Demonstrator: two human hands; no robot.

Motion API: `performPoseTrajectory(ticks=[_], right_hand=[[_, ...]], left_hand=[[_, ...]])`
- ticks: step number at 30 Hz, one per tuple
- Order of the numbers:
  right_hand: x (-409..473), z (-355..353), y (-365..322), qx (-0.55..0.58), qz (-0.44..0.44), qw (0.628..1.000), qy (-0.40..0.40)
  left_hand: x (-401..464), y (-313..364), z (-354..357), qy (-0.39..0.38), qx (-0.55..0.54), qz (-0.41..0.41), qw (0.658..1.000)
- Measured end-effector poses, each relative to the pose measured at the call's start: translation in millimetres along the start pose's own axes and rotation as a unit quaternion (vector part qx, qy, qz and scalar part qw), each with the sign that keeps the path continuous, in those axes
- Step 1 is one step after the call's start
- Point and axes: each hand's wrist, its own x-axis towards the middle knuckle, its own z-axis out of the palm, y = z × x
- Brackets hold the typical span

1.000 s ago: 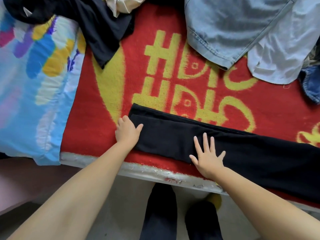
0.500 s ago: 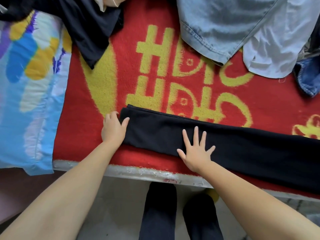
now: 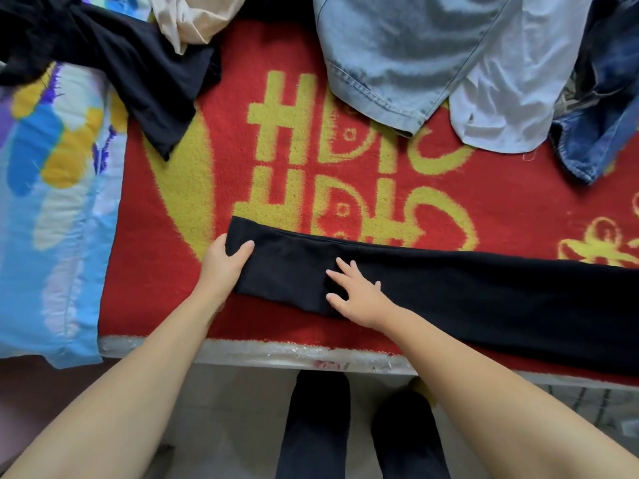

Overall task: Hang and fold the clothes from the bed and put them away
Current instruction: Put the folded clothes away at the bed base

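While a long black garment (image 3: 449, 288) lies flat in a folded strip on the red blanket (image 3: 242, 167), both hands are on its left end. That strip runs along the blanket's near edge, from just right of the yellow heart shape out past the right side of the view, a little in from the pale bed edge (image 3: 276, 354).

At the strip's left end, the left hand (image 3: 221, 262) grasps the cloth: its thumb lies on top of the fabric and the fingers curl around the end, so the tips are hidden. Further right on the strip, the right hand (image 3: 356, 295) rests flat with fingers spread and straight, pressing the cloth down and gripping nothing. A short stretch of black fabric lies between the two hands.

Across the blanket's far side, more clothes wait in a loose row: a crumpled black top (image 3: 138, 74) at the far left corner with a beige piece (image 3: 193, 19) just beside it, light jeans (image 3: 390, 57) near the middle, a white shirt (image 3: 511, 91) touching them on the right, and dark jeans (image 3: 601, 108) at the far right corner. Left of the blanket lies a blue quilt (image 3: 52, 202) with yellow and white patches. Below the bed edge, the person's dark trouser legs (image 3: 318, 426) stand on a pale floor.
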Motion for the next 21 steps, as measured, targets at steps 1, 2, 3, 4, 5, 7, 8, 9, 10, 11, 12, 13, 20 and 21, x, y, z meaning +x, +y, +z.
performPoseTrajectory(ticks=[1, 2, 3, 4, 5, 7, 8, 9, 10, 11, 12, 13, 20, 21], right_hand=[[-6, -12, 2, 0.117, 0.014, 0.993, 0.021], [-12, -24, 2, 0.247, 0.035, 0.968, 0.026], [-21, -37, 3, 0.364, 0.051, 0.93, 0.016], [-30, -49, 6, 0.436, 0.054, 0.898, 0.007], [-35, -58, 11, 0.479, 0.046, 0.876, 0.001], [-50, -75, 26, 0.522, 0.031, 0.852, 0.019], [-58, -81, 35, 0.509, 0.033, 0.859, 0.047], [-67, -86, 46, 0.456, 0.041, 0.884, 0.096], [-74, -88, 62, 0.379, 0.059, 0.911, 0.154], [-80, -90, 82, 0.306, 0.081, 0.925, 0.21], [-85, -90, 99, 0.259, 0.098, 0.929, 0.245], [-89, -89, 116, 0.24, 0.109, 0.928, 0.262], [-79, -66, 185, -0.082, 0.115, 0.938, 0.317], [-78, -56, 188, -0.173, 0.078, 0.935, 0.3]], left_hand=[[-6, 13, 3, -0.038, -0.045, -0.007, 0.998], [-15, 28, 9, -0.085, -0.071, -0.009, 0.994], [-27, 45, 20, -0.141, -0.082, -0.005, 0.987], [-39, 60, 36, -0.196, -0.073, 0.009, 0.978], [-51, 71, 53, -0.247, -0.042, 0.038, 0.967], [-81, 90, 102, -0.32, 0.054, 0.113, 0.939], [-96, 95, 128, -0.343, 0.099, 0.129, 0.925], [-111, 98, 152, -0.361, 0.126, 0.126, 0.915], [-123, 100, 172, -0.376, 0.13, 0.11, 0.911], [-134, 101, 189, -0.382, 0.13, 0.1, 0.91], [-141, 96, 199, -0.365, 0.147, 0.118, 0.912], [-143, 90, 205, -0.319, 0.198, 0.174, 0.911], [-96, 20, 221, -0.157, 0.554, 0.251, 0.778], [-93, 11, 224, -0.16, 0.566, 0.245, 0.771]])
